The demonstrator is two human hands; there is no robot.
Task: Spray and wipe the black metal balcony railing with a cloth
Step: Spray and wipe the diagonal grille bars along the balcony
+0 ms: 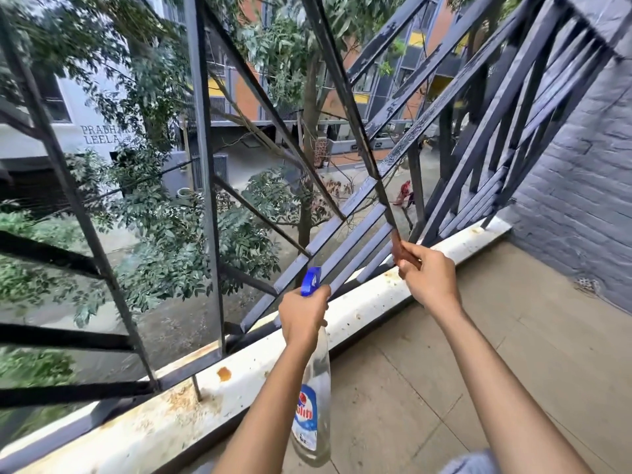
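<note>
The black metal railing [205,165] runs across the view, with upright and slanted bars set into a white ledge. My left hand [302,314] grips the neck of a clear spray bottle [313,405] that has a blue nozzle [311,280] and a blue and red label; the nozzle points at the lower bars. My right hand [425,277] pinches a small brown cloth [400,249] around the foot of a slanted bar, just above the ledge.
The white ledge [359,302] under the railing is stained with rust and dirt. A tiled balcony floor [444,371] lies to the right, and a grey brick wall [581,200] closes the far right. Trees and buildings stand beyond the bars.
</note>
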